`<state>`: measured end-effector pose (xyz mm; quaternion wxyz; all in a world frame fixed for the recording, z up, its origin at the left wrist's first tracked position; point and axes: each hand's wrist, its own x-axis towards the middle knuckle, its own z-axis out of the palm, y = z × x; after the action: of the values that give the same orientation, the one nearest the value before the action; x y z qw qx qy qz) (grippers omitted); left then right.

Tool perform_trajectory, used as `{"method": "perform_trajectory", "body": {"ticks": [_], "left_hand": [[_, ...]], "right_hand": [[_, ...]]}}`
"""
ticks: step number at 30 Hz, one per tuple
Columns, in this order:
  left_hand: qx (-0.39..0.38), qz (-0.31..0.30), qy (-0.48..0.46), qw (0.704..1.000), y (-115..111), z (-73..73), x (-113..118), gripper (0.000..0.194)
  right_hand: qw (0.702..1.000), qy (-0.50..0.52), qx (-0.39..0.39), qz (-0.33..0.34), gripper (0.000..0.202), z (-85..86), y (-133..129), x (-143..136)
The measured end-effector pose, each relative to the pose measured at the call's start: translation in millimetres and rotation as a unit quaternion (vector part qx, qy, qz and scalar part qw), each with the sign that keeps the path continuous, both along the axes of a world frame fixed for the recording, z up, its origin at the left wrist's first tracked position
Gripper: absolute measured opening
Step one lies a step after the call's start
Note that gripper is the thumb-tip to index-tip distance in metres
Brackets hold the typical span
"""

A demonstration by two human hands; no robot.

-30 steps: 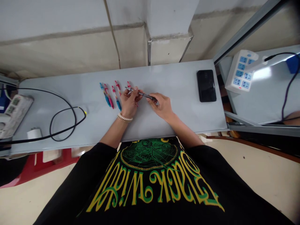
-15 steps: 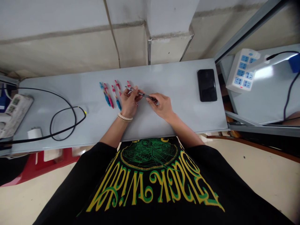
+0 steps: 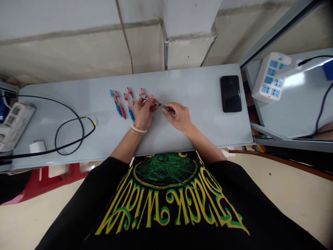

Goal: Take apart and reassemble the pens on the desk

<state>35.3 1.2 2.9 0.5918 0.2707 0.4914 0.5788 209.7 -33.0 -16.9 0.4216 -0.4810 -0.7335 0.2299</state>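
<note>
Between my two hands a dark grey pen [image 3: 161,106] lies slantwise above the table, its slim silvery end pointing up and left. My left hand [image 3: 144,113], with a pale beaded bracelet at the wrist, pinches it near that end. The thicker dark end is in the closed fingers of my right hand [image 3: 178,117], which partly cover it. Just left of my left hand lie several pens: a blue one [image 3: 116,103], a pink one [image 3: 120,105], a pink and blue one [image 3: 129,107] and a red one [image 3: 130,94]. Another red-topped pen [image 3: 143,91] is mostly hidden behind my left fingers.
A black phone [image 3: 231,94] lies at the right end of the grey table [image 3: 203,128]. Farther right is a white power strip [image 3: 270,78]. On the left are a looped black cable [image 3: 82,128], a white charger [image 3: 37,147] and another power strip [image 3: 17,123].
Both hands keep the same hold on the pen, with hardly any movement. The whole view has shifted very slightly.
</note>
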Motion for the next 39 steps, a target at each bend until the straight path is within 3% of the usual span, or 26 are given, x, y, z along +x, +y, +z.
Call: {"method": "perform_trajectory", "body": {"ticks": [23, 34, 39], "left_hand": [[0.011, -0.018, -0.019, 1.000, -1.3, -1.6, -0.5, 0.034], [-0.028, -0.022, 0.049, 0.998, -2.4, 4.0, 0.1, 0.034], [-0.018, -0.030, 0.033, 0.999, -1.2, 2.0, -1.2, 0.035]], "right_hand": [[1.000, -0.016, 0.007, -0.001, 0.050, -0.7, -2.2, -0.9], [1.000, -0.018, 0.013, 0.005, 0.049, 2.0, -3.5, -0.5], [0.999, -0.031, 0.012, 0.007, 0.048, 1.1, -3.3, -0.2]]}}
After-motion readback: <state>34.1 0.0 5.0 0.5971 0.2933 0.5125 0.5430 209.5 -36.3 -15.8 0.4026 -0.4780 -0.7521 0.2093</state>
